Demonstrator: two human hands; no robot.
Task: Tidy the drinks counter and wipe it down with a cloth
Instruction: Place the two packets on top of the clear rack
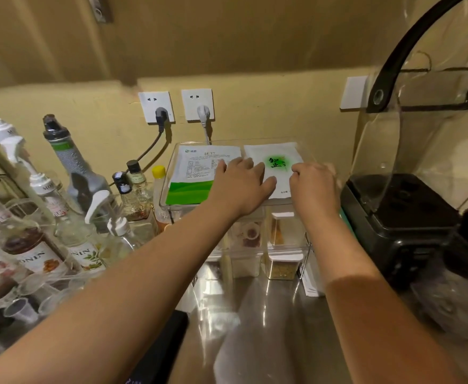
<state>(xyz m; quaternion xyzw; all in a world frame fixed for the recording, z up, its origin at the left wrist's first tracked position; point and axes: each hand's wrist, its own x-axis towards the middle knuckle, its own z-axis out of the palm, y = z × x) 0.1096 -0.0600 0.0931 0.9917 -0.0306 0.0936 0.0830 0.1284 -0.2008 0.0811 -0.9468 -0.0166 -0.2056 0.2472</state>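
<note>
Two flat pouches lie side by side on top of a clear plastic organiser (168,173) at the back of the steel counter (277,309). My left hand (241,181) lies flat with spread fingers across the seam between the green-and-white pouch (196,176) and the white pouch with a green logo (271,153). My right hand (314,184) has its fingers curled down onto the right edge of the white pouch. I see no cloth that I can name for certain.
Syrup and pump bottles (36,253) crowd the left side, with small cups in front. A black blender base with a clear cover (399,212) stands at the right. Two wall sockets (156,106) with plugs sit behind. Jars fill the organiser's lower shelves (281,261).
</note>
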